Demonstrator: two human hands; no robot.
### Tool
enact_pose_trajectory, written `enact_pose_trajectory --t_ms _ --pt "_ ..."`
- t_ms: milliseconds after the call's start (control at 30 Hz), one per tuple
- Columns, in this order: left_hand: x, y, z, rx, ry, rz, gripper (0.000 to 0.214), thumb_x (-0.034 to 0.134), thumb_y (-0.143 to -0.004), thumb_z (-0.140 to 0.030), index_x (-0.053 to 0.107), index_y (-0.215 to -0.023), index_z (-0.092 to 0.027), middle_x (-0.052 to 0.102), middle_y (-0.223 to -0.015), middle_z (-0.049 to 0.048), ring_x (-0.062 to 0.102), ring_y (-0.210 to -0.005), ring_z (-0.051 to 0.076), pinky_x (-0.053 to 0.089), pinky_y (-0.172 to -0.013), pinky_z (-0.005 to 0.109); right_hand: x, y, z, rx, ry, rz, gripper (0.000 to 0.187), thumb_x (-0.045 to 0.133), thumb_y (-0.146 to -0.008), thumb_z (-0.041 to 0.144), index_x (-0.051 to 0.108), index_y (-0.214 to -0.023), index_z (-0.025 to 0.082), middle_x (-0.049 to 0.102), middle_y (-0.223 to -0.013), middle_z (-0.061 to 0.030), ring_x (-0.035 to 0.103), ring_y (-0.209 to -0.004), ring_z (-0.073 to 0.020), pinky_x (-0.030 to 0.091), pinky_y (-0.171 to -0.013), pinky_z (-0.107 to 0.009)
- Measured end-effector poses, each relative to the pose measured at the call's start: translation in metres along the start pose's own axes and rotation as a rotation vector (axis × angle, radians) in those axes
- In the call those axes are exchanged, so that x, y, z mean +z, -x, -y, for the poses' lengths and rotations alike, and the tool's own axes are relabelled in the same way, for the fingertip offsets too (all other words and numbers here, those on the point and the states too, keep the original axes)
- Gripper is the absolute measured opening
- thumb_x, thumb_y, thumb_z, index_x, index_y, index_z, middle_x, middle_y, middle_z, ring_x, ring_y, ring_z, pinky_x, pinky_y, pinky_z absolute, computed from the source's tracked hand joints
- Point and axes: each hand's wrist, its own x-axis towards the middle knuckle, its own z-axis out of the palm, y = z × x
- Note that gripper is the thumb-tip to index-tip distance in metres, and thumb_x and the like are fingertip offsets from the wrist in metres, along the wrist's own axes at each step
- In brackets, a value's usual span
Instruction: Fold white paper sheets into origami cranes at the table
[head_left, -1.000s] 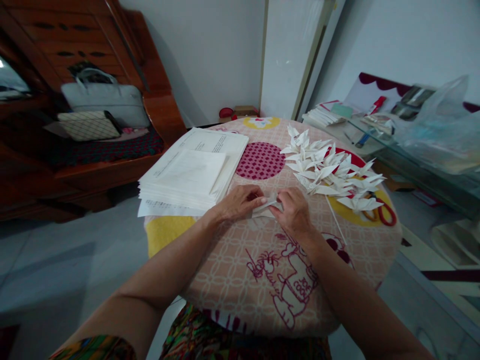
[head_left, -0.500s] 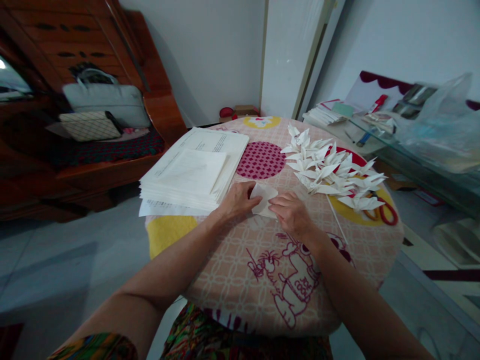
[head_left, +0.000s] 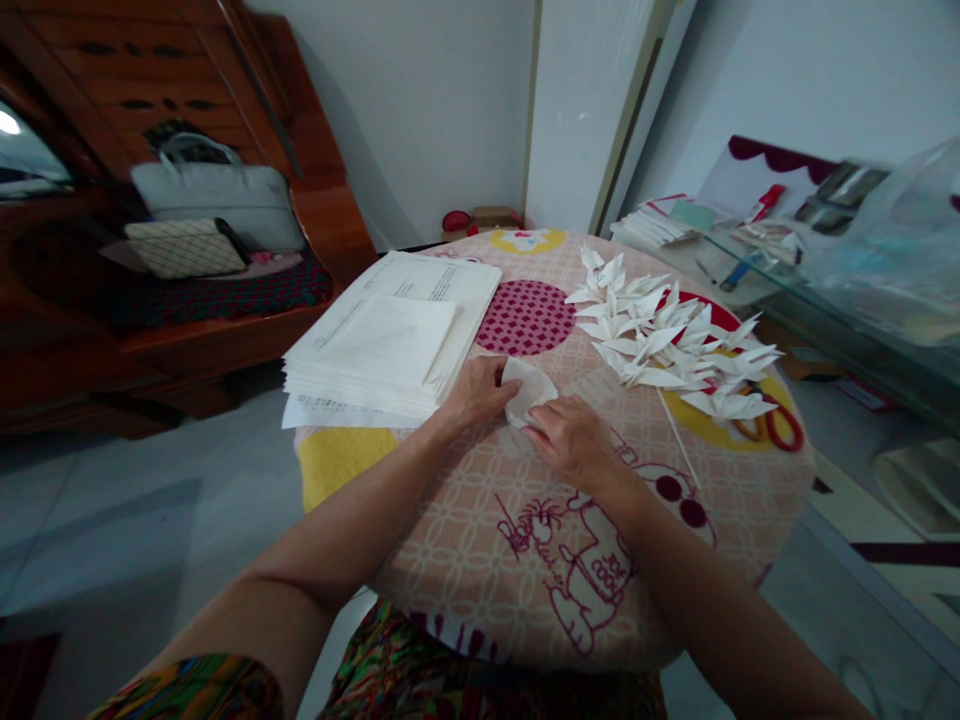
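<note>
White paper (head_left: 527,380), one small piece, sits between my two hands over the cloth-covered worktop (head_left: 450,530), and I judge that I am partway through working a fold in it. The fingers of my left hand (head_left: 478,392) pinch its left edge, the thumb lying across it; those of my right hand (head_left: 574,438) are drawn narrow on the lower right edge, tips bunched close together. Between them the piece has a rounded outline and does not look flat, so I take this for shaping a layer rather than pressing down a crease. The crease lines themselves are too faint for me to tell.

As I see it, the next move calls for a steady left hold as anchor, with the right fingers guiding the loose edge into line before any firm pressing. Pressed too soon, the bulge could set crooked.

Beyond my left wrist lies the stack of printed sheets (head_left: 442,275), with a smaller plain piece (head_left: 401,335) on top. Over to the right are folded white shapes (head_left: 649,335), scissors (head_left: 785,430) by their near edge.
</note>
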Motion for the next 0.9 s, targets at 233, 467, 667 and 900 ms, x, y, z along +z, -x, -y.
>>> enact_pose_trajectory --t_ms 233,467,667,900 --pt "-0.003 -0.002 -0.006 -0.049 -0.087 0.055 0.009 0.061 -0.067 -0.019 0.067 -0.069 -0.013 0.060 -0.061 -0.0005 0.052 -0.058 0.013 0.034 -0.055 0.024 0.012 -0.009 0.017 0.108 -0.054 0.011 0.005 0.071 -0.086 0.022 0.072 -0.085 0.017 0.066 -0.090 -0.0117 0.059 -0.091 -0.0259 0.046 -0.074 -0.035" --pt "-0.003 -0.002 -0.002 -0.047 -0.056 0.066 0.016 0.058 -0.070 -0.023 0.070 -0.073 -0.012 0.059 -0.063 -0.0002 0.051 -0.059 0.012 0.034 -0.054 0.023 0.016 -0.008 0.011 0.063 -0.196 -0.039 0.011 0.070 -0.086 0.020 0.074 -0.077 0.018 0.062 -0.086 -0.0085 0.056 -0.092 -0.0237 0.048 -0.081 -0.036" --pt "-0.003 -0.002 0.000 -0.041 -0.033 0.085 0.018 0.058 -0.070 -0.026 0.069 -0.070 -0.012 0.054 -0.059 -0.0016 0.046 -0.056 0.011 0.031 -0.052 0.023 0.019 -0.010 0.007 0.035 -0.205 -0.045 0.014 0.068 -0.088 0.022 0.076 -0.078 0.017 0.061 -0.086 -0.0087 0.054 -0.091 -0.0232 0.047 -0.082 -0.037" --pt "-0.002 -0.002 -0.001 -0.048 -0.024 0.071 0.017 0.056 -0.069 -0.026 0.068 -0.069 -0.013 0.054 -0.059 -0.0018 0.046 -0.057 0.011 0.031 -0.053 0.023 0.016 -0.012 0.010 0.021 -0.145 -0.037 0.011 0.068 -0.087 0.021 0.076 -0.081 0.018 0.061 -0.085 -0.0083 0.056 -0.089 -0.0234 0.047 -0.081 -0.037"
